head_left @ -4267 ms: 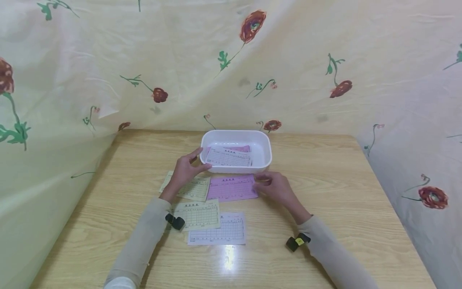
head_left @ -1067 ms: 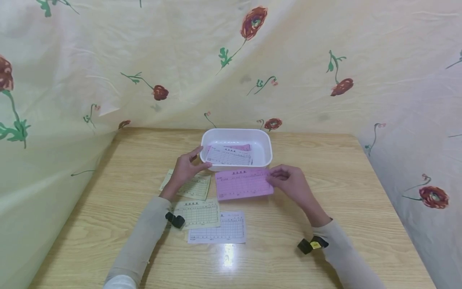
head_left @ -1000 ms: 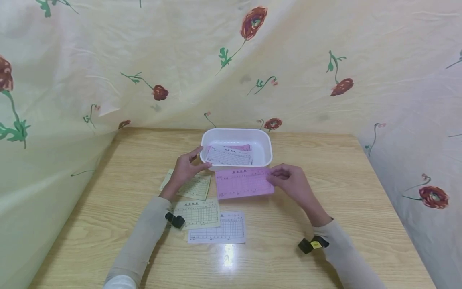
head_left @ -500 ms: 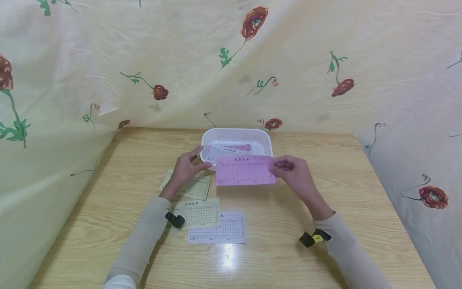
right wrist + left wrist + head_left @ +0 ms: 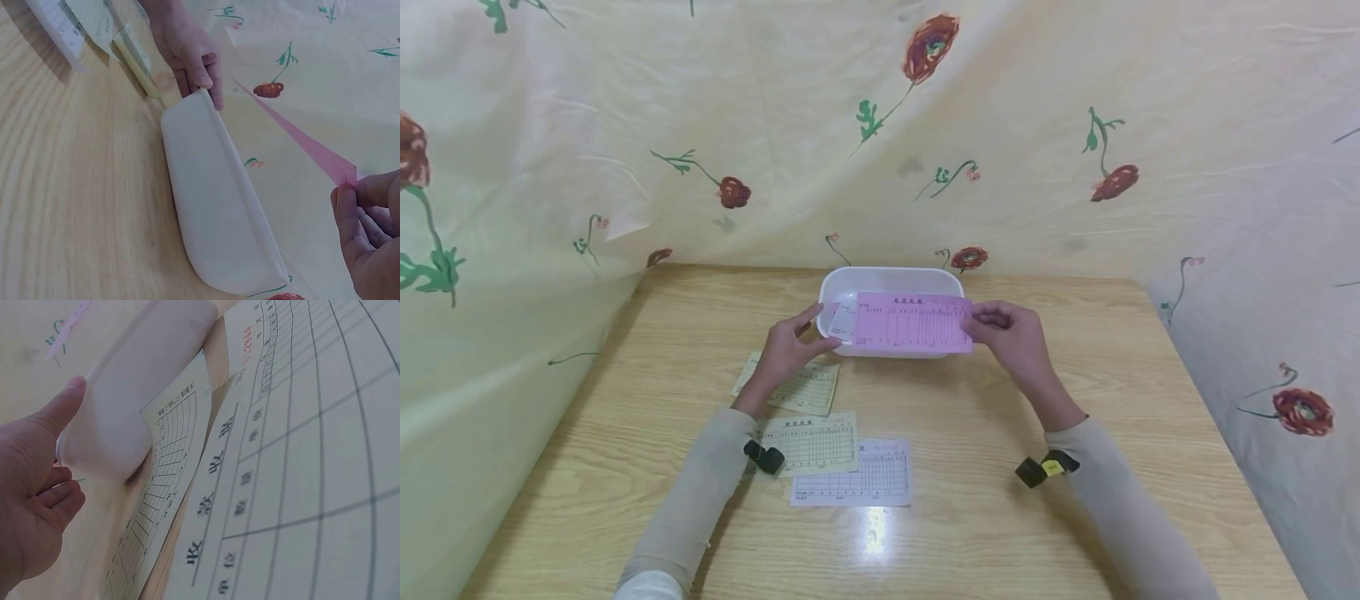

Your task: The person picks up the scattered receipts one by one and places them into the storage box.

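My right hand pinches the right edge of a pink printed slip and holds it in the air over the white tray. The right wrist view shows the pink slip edge-on above the tray, pinched by my right hand. A white slip lies inside the tray, mostly hidden by the pink one. My left hand rests against the tray's front left corner, thumb along the wall. In the left wrist view the left hand lies beside the tray.
On the wooden table lie two yellow slips and a pale lilac slip, near my left forearm. A floral cloth hangs behind and along both sides of the table.
My right hand lifted the pink slip off the table in front of the tray and carried it up and back over the tray. My left hand stayed at the tray's corner.
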A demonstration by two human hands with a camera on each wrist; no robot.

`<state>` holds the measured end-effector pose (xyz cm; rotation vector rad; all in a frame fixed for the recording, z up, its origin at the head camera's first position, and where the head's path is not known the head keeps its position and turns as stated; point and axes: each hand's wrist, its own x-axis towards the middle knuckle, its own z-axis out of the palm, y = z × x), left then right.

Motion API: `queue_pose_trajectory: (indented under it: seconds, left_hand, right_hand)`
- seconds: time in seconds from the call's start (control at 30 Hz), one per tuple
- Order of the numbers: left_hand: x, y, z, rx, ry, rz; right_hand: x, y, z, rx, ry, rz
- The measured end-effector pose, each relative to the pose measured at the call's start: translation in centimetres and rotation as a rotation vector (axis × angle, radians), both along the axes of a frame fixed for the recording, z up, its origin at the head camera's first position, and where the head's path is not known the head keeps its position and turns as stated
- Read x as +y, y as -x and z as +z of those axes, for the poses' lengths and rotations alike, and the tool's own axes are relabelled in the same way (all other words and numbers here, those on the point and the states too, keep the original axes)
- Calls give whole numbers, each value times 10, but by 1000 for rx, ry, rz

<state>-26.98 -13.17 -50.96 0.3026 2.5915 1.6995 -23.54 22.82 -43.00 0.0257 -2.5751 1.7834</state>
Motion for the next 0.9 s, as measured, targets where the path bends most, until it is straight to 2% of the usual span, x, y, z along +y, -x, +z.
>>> queue_pose_trajectory:
  seconds: [0.3, 0.63, 0.9]
  left_hand:
    - [0, 0, 0, -15, 6, 9]
    - [1, -1, -2, -25, 17, 16]
    - [0, 0, 0, -5, 18, 13]
  right_hand:
    - [-5, 17, 2, -3, 39, -16]
    - [-13, 40, -5, -70, 104, -29]
    - [-29, 54, -11, -47, 125, -14]
